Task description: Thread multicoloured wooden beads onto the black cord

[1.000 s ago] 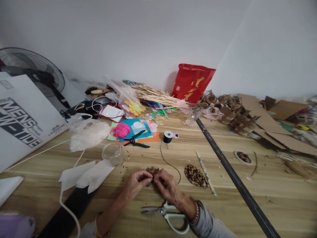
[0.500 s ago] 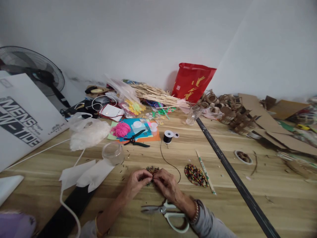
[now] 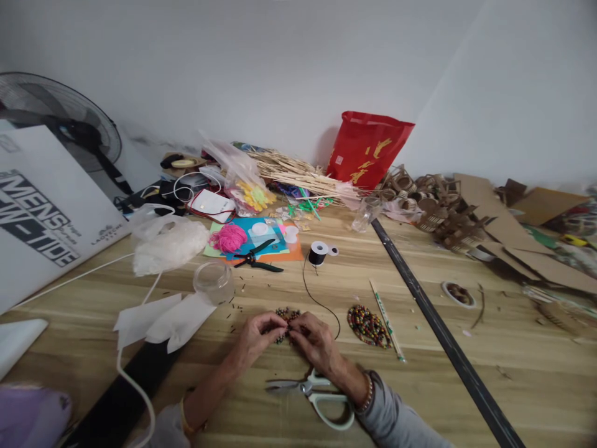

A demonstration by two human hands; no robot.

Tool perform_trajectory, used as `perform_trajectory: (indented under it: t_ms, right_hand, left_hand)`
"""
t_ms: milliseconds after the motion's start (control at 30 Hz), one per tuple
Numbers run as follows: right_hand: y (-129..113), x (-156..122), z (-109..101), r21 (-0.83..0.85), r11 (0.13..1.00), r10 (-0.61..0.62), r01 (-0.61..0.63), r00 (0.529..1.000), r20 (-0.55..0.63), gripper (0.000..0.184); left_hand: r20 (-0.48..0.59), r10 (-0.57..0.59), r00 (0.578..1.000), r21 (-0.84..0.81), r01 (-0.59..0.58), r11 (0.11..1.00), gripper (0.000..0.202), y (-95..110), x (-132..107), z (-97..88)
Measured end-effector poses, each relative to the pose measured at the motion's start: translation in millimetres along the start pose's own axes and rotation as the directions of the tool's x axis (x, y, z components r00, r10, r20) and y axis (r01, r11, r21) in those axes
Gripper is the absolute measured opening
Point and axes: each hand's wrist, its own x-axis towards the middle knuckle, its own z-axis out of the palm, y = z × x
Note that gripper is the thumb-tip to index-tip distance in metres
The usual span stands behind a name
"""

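Observation:
My left hand (image 3: pixel 260 333) and my right hand (image 3: pixel 317 341) meet fingertip to fingertip over a small pile of dark, multicoloured beads (image 3: pixel 285 313). Both are closed in a pinch; what lies between the fingers is too small to make out. A black cord (image 3: pixel 321 303) curves from its spool (image 3: pixel 318 253) down toward my right hand, where its end is hidden. To the right rests a coiled string of coloured beads (image 3: pixel 368 326). White-handled scissors (image 3: pixel 310 387) lie just below my right hand, partly under the wrist.
Beside the bead coil is a thin stick (image 3: pixel 388 320). Farther back lie black-handled pliers (image 3: pixel 257 256), pink yarn (image 3: pixel 228 238) and coloured paper. A clear jar (image 3: pixel 213 283) and white paper (image 3: pixel 170 320) are at left. A black strip (image 3: pixel 433 305) crosses the table at right.
The view has shifted slightly. My hands stay pinched together over the beads, with only small finger movement; the other things lie where they were.

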Motion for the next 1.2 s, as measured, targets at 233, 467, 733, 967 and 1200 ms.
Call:
perform_trajectory:
  t_ms: [233,467,733,967,1200]
  right_hand:
    - [-2.4,1.7,-1.6,0.015,1.000,-0.015,0.015,1.000,0.002,0.014]
    - [-2.8,1.6,-1.7,0.012,1.000,-0.002,0.002,1.000,-0.004,0.015]
    - [-2.1,0.3,-0.9,0.011,1.000,-0.010,0.010,1.000,0.006,0.015]
    - [-1.3,-0.5,-0.7,0.002,1.000,-0.007,0.007,1.000,0.027,0.016]
    - [-1.1,-0.6,-0.2,0.028,1.000,-0.011,0.010,0.999,0.030,0.014]
  left_hand:
    - [-0.023,0.002,1.000,0.009,-0.002,1.000,0.012,-0.7,-0.2,1.2]
    - [-0.034,-0.024,0.999,0.011,0.025,1.000,0.013,3.1,-0.1,1.0]
    - [-0.035,-0.012,0.999,0.004,0.012,1.000,0.013,1.4,-0.8,1.1]
    - [-0.028,-0.019,0.999,0.007,0.019,1.000,0.013,3.4,-0.9,1.8]
    - [0.004,0.003,1.000,0.019,-0.003,1.000,0.012,3.7,-0.7,1.1]
